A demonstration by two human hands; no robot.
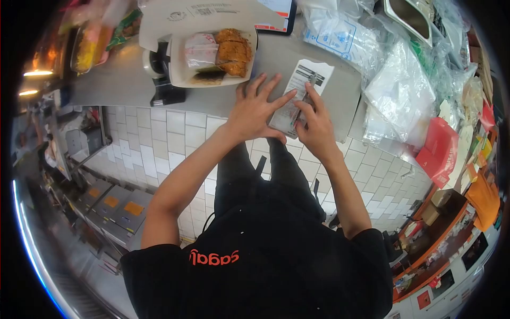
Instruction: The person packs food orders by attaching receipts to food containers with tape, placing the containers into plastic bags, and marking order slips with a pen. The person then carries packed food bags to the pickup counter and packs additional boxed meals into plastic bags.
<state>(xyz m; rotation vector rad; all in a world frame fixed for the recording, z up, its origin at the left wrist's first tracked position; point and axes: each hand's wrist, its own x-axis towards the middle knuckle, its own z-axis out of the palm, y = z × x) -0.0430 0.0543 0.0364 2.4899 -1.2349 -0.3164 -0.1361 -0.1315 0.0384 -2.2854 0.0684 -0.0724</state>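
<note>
Printed slip lies on the metal counter, tiled floor below.

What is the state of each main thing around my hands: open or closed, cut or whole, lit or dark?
Left hand: fingers spread.
Right hand: fingers bent, grip unclear.
White printed paper slip: unfolded, partly covered.
White cardboard food box: lid open.
Brown breaded food: cut into strips.
Black-framed rectangular screen: lit.
Black tape dispenser: loaded with a roll.
</note>
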